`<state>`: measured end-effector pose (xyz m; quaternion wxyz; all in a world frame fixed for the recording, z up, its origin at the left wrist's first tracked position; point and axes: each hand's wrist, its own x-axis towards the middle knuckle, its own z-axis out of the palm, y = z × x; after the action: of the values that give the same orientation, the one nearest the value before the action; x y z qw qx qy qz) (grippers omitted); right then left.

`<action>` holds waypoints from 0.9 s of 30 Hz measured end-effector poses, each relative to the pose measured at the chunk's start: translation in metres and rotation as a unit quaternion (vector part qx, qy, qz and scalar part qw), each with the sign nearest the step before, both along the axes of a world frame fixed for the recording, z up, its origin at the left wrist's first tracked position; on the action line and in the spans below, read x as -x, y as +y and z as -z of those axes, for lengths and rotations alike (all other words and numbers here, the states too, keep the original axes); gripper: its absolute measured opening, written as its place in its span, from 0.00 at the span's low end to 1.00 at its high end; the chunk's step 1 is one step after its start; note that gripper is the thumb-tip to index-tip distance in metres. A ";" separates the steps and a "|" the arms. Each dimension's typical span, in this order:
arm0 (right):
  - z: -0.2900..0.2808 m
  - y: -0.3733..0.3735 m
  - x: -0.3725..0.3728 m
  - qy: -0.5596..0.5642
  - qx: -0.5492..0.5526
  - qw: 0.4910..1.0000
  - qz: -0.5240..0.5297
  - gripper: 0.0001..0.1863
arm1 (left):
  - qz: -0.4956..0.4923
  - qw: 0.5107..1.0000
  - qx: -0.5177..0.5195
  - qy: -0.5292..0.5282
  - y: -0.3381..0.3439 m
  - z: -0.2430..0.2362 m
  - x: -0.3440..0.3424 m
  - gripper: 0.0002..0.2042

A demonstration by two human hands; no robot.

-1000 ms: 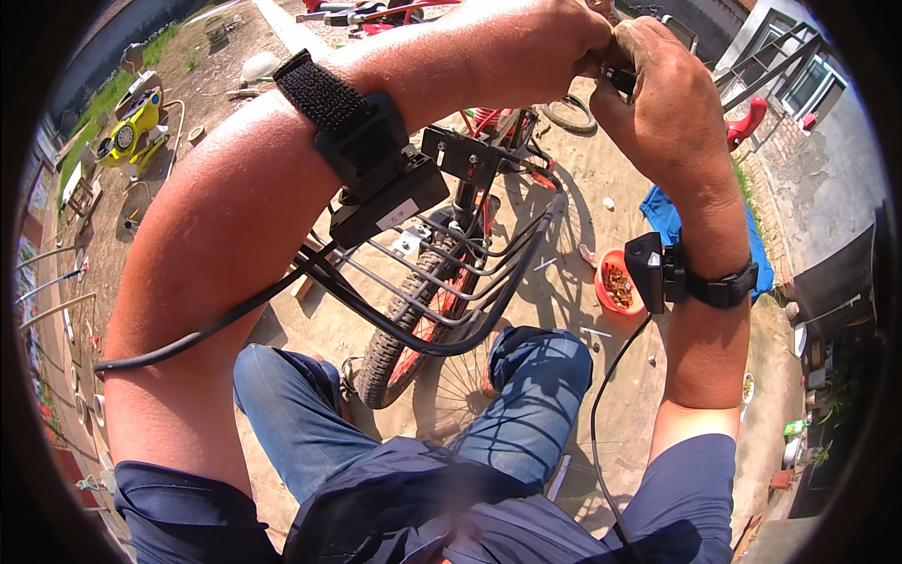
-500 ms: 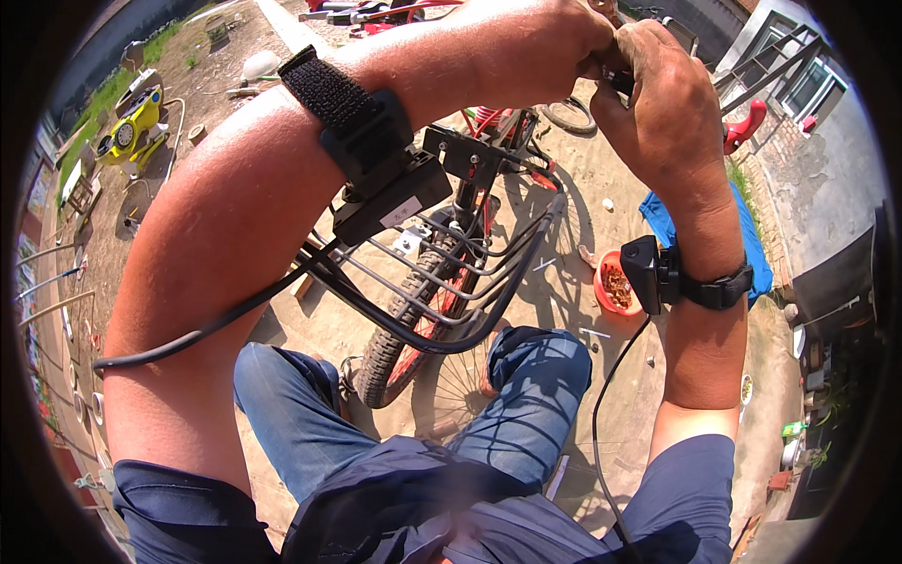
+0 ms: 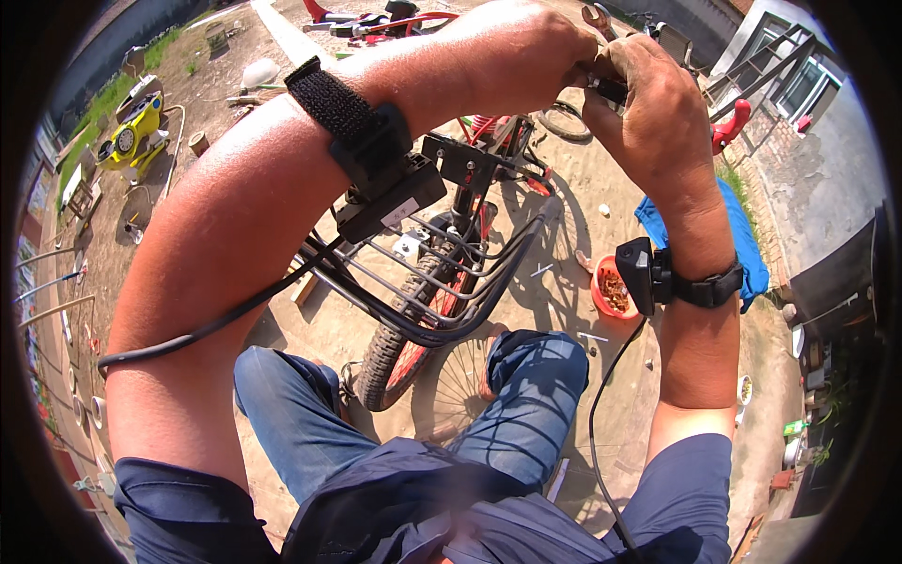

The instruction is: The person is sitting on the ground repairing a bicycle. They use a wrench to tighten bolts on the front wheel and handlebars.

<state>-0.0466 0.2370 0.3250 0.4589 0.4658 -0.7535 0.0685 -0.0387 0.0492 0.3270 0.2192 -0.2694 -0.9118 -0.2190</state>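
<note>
Dipping slightly, my right hand (image 3: 653, 113) pinches a black piece (image 3: 613, 90); left hand's (image 3: 554, 42) grip, can't tell; wrench (image 3: 601, 25) beyond them now shows clearer.

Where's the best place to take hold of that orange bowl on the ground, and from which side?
Probably the left rim of the orange bowl, coming from the left: that edge is exposed in this view, while the black wrist device overlaps the right. The open top faces up around small brown pieces, so keep it level.
</note>
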 end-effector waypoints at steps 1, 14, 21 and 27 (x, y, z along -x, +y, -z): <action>0.000 0.001 -0.001 -0.009 0.003 1.000 0.001 0.16 | -0.001 1.000 -0.002 -0.001 0.003 -0.002 0.000 0.16; 0.002 0.005 -0.008 -0.068 0.021 0.997 0.039 0.13 | -0.074 0.996 -0.046 -0.025 -0.049 -0.031 -0.069 0.18; -0.001 0.013 -0.019 -0.104 0.046 0.993 0.031 0.14 | -0.162 0.980 -0.104 0.050 -0.080 -0.020 -0.155 0.19; -0.006 0.027 -0.038 -0.167 0.193 0.966 -0.054 0.08 | -0.085 0.930 -0.341 0.108 -0.159 0.052 -0.156 0.12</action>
<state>-0.0090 0.2637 0.3315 0.4036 0.3910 -0.7654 0.3138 0.1168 -0.1101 0.2747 0.4127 -0.1215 -0.7726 -0.4668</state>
